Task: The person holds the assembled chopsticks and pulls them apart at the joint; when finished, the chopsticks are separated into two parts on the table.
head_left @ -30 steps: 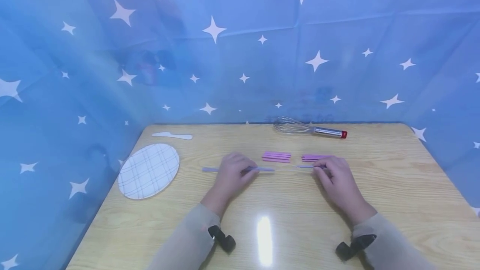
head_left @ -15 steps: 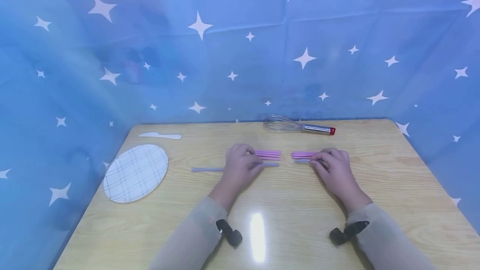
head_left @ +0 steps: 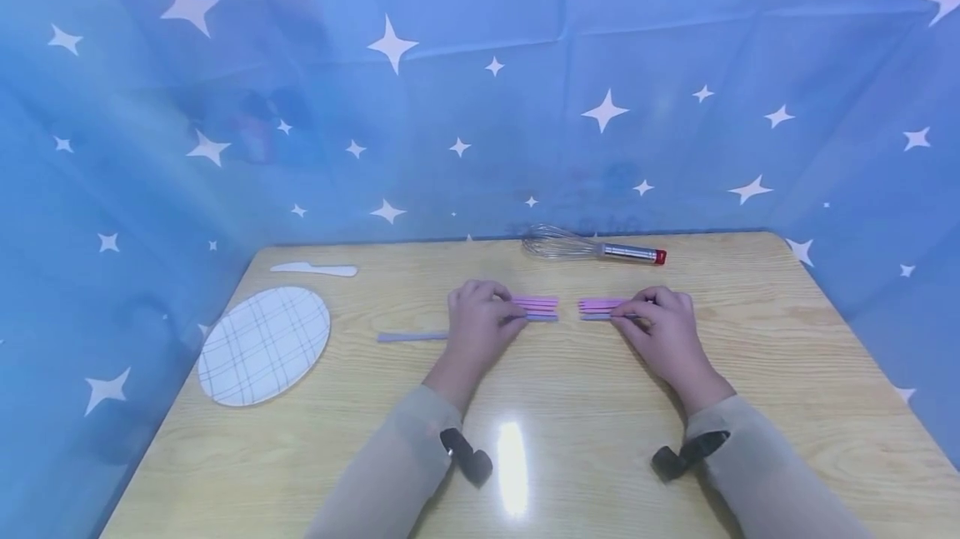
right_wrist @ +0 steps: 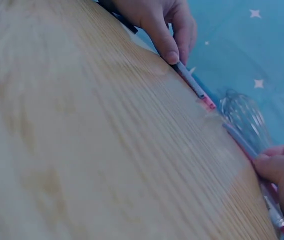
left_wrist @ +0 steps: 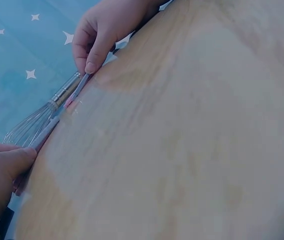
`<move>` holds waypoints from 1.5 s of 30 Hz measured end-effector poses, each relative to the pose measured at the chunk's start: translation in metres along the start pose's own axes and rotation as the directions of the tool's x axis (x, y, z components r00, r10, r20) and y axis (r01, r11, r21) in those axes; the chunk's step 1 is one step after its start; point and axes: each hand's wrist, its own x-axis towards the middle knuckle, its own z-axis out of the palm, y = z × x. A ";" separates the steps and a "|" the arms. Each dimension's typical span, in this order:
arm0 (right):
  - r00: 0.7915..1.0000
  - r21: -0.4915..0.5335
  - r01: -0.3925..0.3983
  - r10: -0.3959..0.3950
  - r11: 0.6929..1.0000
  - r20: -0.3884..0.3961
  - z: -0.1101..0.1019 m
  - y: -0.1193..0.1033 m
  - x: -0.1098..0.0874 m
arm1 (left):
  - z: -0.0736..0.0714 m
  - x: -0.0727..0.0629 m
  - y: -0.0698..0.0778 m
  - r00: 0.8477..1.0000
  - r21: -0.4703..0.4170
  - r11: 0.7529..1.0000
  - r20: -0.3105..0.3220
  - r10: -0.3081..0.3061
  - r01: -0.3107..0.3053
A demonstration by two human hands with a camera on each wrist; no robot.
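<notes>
My left hand [head_left: 476, 326] pinches a thin lavender stick [head_left: 543, 318] between thumb and fingers, laying it against the near side of several pink sticks [head_left: 538, 306]. Opposite, my right hand [head_left: 663, 339] pinches another lavender stick [head_left: 596, 316] along the near edge of a second pink bunch [head_left: 597, 304]. A narrow gap separates the two rows, whose outer ends are hidden by the hands. Another lavender stick [head_left: 411, 336] lies left of my left hand, its right end hidden. In the right wrist view, the left-held stick [right_wrist: 191, 81] shows a dark end, perhaps hollow.
Behind the sticks lies a wire whisk [head_left: 581, 247] with a red-tipped handle. A white checked oval plate [head_left: 266, 347] and a white knife [head_left: 313, 269] are at the left of the wooden table [head_left: 585, 456]. A star-patterned blue curtain [head_left: 480, 106] hangs around it.
Both hands have moved away from me, bringing their lavender sticks up against the pink rows. The other lavender stick stays behind on the table at left. The head view has shifted slightly.
</notes>
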 end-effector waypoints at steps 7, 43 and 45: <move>1.000 -0.009 -0.006 0.006 1.000 0.009 -0.001 0.001 0.000 | 0.000 0.003 0.002 0.999 0.014 0.999 0.019 -0.037 0.036; 0.966 -0.058 -0.253 0.256 0.966 0.047 -0.002 0.001 0.006 | 0.010 0.005 -0.001 0.975 -0.111 0.992 -0.205 -0.083 0.061; 0.965 -0.059 -0.255 0.258 0.965 0.048 -0.002 0.001 0.006 | 0.011 0.004 -0.001 0.972 -0.119 0.992 -0.227 -0.061 0.035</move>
